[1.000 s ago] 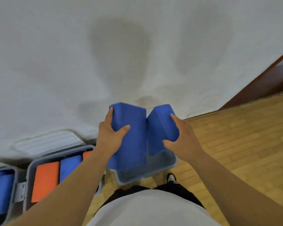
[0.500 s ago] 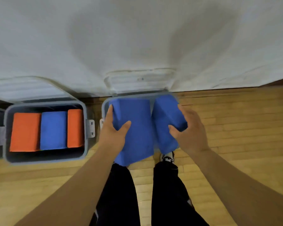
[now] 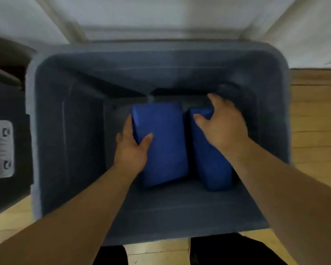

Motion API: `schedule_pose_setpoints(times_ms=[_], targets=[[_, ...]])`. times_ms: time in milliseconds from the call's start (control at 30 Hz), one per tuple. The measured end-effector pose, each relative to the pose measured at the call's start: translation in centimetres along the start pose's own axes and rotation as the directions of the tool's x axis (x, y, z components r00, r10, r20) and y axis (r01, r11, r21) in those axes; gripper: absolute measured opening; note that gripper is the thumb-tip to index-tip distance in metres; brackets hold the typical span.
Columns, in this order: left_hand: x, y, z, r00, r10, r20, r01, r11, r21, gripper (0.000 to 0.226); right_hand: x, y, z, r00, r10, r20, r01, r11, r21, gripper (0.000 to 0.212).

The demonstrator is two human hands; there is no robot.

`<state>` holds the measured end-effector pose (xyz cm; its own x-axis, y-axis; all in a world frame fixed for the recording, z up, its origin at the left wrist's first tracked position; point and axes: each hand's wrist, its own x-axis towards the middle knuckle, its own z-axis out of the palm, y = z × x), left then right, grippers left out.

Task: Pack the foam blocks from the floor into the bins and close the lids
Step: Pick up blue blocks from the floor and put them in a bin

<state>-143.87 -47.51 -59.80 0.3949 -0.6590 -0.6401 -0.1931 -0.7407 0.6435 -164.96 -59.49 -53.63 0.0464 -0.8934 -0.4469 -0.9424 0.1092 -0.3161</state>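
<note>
Left hand (image 3: pixel 131 152) grips left block (image 3: pixel 161 146); right hand (image 3: pixel 222 127) grips right block (image 3: pixel 212 169).

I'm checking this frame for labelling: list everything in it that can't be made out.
Head view only:
- Right foam block: far end hidden under the right hand; motion blur hides whether it grips.
- Bin floor below both blocks: covered, so contact is unclear.
- Open lid: cut off by the top edge.
- Neighbouring bin: contents cut off at the left edge.
</note>
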Motion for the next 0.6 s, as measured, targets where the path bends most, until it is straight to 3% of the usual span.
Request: schedule_pose_setpoints(times_ms=[133, 233, 333, 600], targets=[[2.8, -3.2, 4.6, 0.996, 0.001, 0.087, 0.004, 0.998, -0.056, 0.092, 0.0, 2.2, 4.0, 0.997, 0.001, -0.082, 0.007, 0.995, 0.095, 0.087], [2.8, -4.4, 6.3, 0.991, 0.061, 0.122, -0.06, 0.998, -0.011, 0.121, -3.0, 4.0, 5.1, 0.999, -0.015, -0.031, 0.016, 0.998, 0.059, 0.097], [2.7, -4.8, 6.5, 0.987, 0.047, 0.151, -0.054, 0.998, 0.037, 0.133, -5.4, 5.7, 5.5, 0.999, -0.047, 0.015, 0.046, 0.997, 0.056, 0.098], [2.6, -2.8, 8.7, 0.952, 0.099, 0.288, -0.14, 0.982, 0.125, 0.119, -4.2, 7.2, 3.6, 0.995, 0.066, -0.074, -0.063, 0.997, 0.043, 0.086]])
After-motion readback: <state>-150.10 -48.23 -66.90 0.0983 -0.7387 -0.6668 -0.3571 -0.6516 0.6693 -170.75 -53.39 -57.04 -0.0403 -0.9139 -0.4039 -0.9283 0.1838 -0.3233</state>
